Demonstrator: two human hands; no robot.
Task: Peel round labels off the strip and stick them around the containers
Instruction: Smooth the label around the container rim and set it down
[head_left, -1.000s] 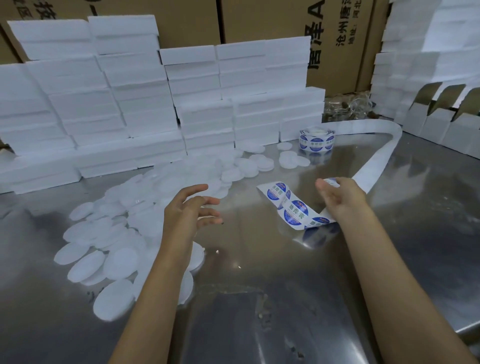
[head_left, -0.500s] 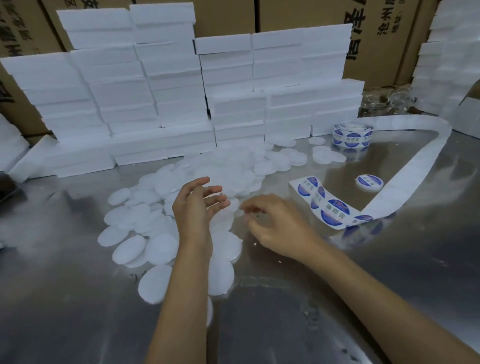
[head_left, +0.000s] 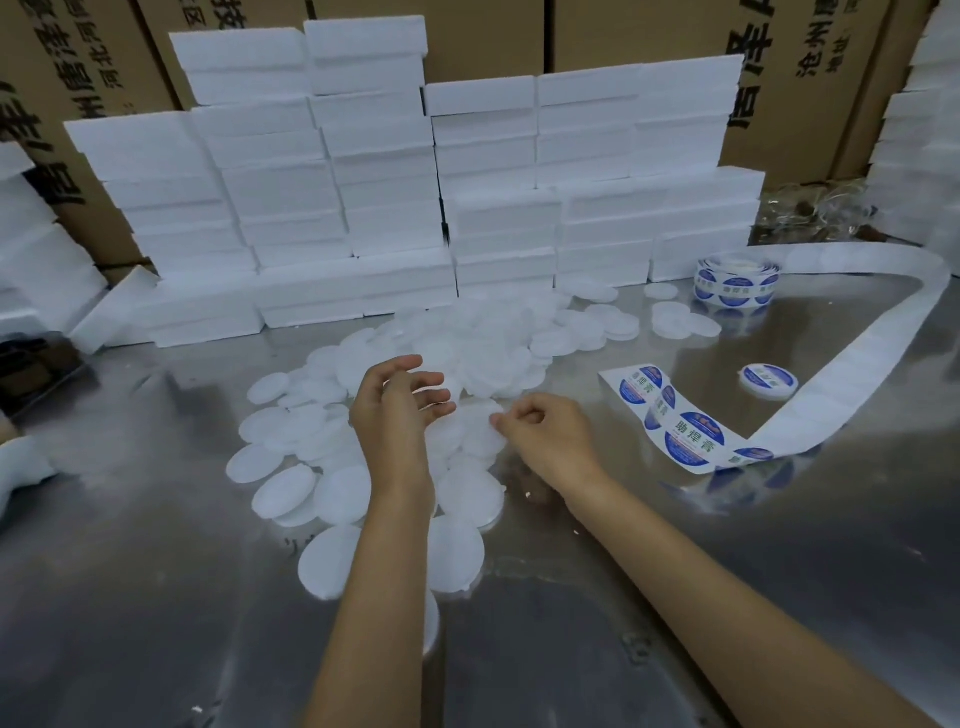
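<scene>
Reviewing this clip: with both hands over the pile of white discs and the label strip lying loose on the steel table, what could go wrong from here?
1. The white discs overlap in a loose pile; the right hand, pinching at one disc's edge, may lift several.
2. The label strip lies curled and unheld, so its printed end could fold or stick to itself.
3. The long empty backing tape loops near the labelled container; a tug might drag it.

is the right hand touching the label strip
Apart. The head view shows bare steel table between the right hand and the label strip.
</scene>
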